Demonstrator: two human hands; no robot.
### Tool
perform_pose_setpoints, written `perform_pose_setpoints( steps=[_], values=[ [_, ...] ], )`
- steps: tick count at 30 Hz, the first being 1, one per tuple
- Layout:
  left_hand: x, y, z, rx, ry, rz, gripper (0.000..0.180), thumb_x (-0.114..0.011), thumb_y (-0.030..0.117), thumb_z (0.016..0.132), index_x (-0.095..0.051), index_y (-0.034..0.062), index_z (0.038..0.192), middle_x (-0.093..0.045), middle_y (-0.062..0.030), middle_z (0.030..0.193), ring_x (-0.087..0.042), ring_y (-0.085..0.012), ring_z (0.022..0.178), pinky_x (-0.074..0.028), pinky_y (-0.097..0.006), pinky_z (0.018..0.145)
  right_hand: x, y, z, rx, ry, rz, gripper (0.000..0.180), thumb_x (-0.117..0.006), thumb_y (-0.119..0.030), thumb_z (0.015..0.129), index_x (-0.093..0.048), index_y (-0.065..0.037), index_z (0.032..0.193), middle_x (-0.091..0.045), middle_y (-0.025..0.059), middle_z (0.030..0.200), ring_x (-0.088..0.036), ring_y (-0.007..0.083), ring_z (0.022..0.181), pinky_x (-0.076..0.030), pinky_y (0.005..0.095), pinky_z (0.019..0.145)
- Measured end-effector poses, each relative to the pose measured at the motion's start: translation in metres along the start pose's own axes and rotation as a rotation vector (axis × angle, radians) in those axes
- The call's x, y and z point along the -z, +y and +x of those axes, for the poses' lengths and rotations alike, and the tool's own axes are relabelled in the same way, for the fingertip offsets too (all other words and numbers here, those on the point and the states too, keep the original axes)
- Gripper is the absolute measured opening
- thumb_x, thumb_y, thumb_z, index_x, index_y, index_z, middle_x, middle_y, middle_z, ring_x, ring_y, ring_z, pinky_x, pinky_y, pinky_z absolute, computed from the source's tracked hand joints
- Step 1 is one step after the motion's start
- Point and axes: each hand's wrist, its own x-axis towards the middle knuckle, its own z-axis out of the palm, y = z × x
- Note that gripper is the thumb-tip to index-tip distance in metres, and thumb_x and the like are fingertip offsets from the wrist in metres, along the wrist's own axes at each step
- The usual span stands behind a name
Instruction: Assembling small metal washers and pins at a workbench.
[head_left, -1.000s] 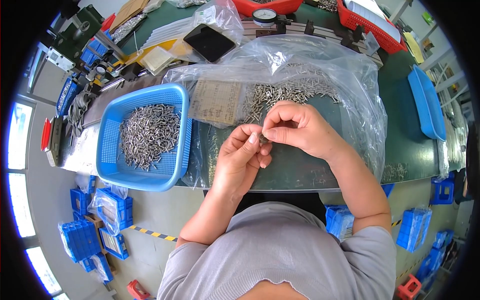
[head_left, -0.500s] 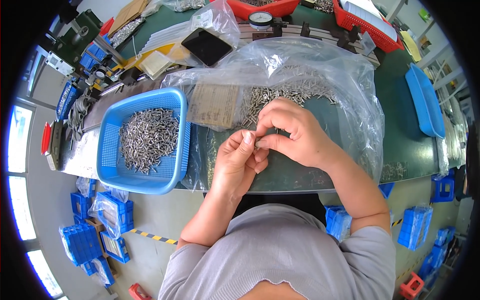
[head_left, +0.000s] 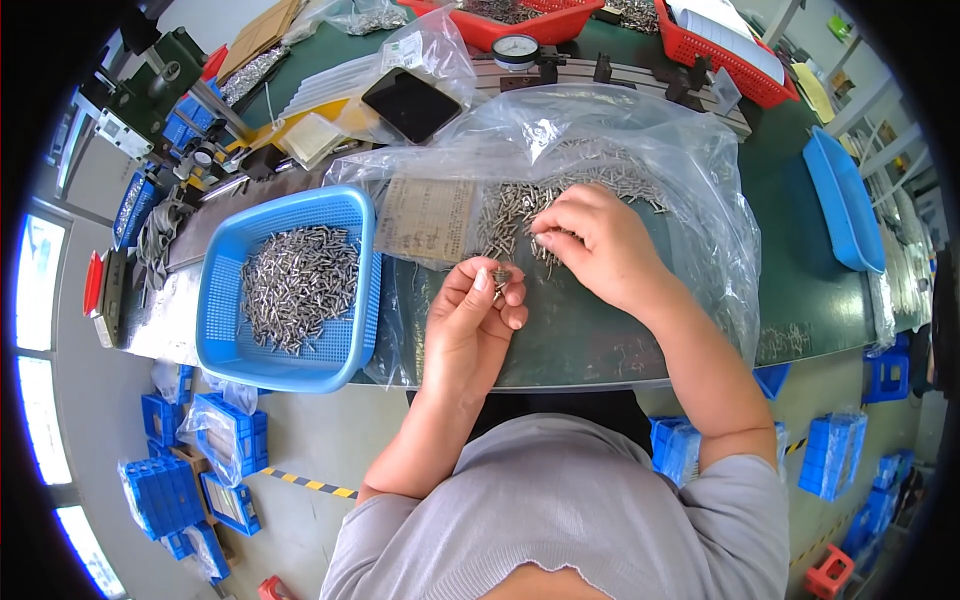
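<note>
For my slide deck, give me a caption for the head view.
Left hand pinches a small metal pin; right hand reaches the pin pile.

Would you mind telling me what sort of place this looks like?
Most likely a factory sorting bench: a blue basket of small metal pins, more pins on a clear plastic bag, and a dial gauge behind.

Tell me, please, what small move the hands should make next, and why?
Probably the right hand should pinch one more small metal pin from the loose pile on the clear plastic bag. Its fingertips are already down among the pins, while the left hand is raised beside it, holding a few pins at its fingertips. The blue basket of similar pins sits further left.
</note>
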Motion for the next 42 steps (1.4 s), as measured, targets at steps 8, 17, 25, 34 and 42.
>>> perform_pose_setpoints(
  steps=[8, 17, 25, 34, 42],
  values=[
    [-0.002, 0.002, -0.003, 0.005, -0.014, 0.003, 0.017, -0.053, 0.014, 0.093, -0.056, 0.0045, 0.107, -0.057, -0.0125, 0.102, -0.05, -0.0157, 0.081, -0.042, -0.025, 0.065, -0.009, -0.002, -0.002, 0.164, -0.082, -0.219, 0.014, -0.073, -0.013, 0.067, -0.065, -0.009, 0.077, -0.055, 0.0029, 0.077, -0.054, 0.0232, 0.082, -0.045, 0.0354, 0.074],
    [-0.004, 0.003, -0.001, 0.019, -0.017, 0.023, 0.017, -0.052, 0.013, 0.094, -0.055, 0.0045, 0.108, -0.058, -0.0115, 0.099, -0.052, -0.016, 0.081, -0.043, -0.026, 0.065, -0.008, -0.002, -0.001, 0.155, -0.046, -0.18, 0.009, -0.07, -0.011, 0.069, -0.062, -0.008, 0.071, -0.056, 0.0039, 0.074, -0.056, 0.0233, 0.077, -0.046, 0.0349, 0.069],
    [-0.008, 0.005, -0.002, 0.058, 0.014, 0.08, 0.016, -0.053, 0.014, 0.093, -0.055, 0.0026, 0.105, -0.059, -0.0099, 0.096, -0.053, -0.0152, 0.08, -0.044, -0.026, 0.064, 0.006, -0.008, 0.001, -0.385, -0.294, 0.794, 0.007, -0.06, -0.008, 0.084, -0.062, -0.002, 0.088, -0.059, 0.0002, 0.078, -0.055, 0.0074, 0.076, -0.045, 0.0232, 0.069],
    [-0.01, 0.005, -0.003, 0.073, 0.018, 0.061, 0.014, -0.054, 0.012, 0.093, -0.054, 0.0003, 0.101, -0.061, -0.011, 0.093, -0.058, -0.015, 0.077, -0.049, -0.028, 0.065, 0.001, -0.015, 0.0, -0.401, -0.414, 1.223, 0.009, -0.057, -0.006, 0.088, -0.059, 0.002, 0.091, -0.062, 0.0061, 0.085, -0.063, 0.012, 0.075, -0.05, 0.0242, 0.071],
    [-0.005, 0.004, -0.003, 0.065, 0.009, 0.079, 0.016, -0.057, 0.017, 0.092, -0.057, 0.004, 0.101, -0.06, -0.0054, 0.089, -0.053, -0.0141, 0.074, -0.044, -0.026, 0.06, 0.004, -0.023, 0.001, -0.186, -0.296, 0.615, 0.009, -0.064, -0.006, 0.081, -0.059, -0.003, 0.089, -0.057, 0.0005, 0.089, -0.057, 0.0102, 0.086, -0.046, 0.0272, 0.073]
  ],
)
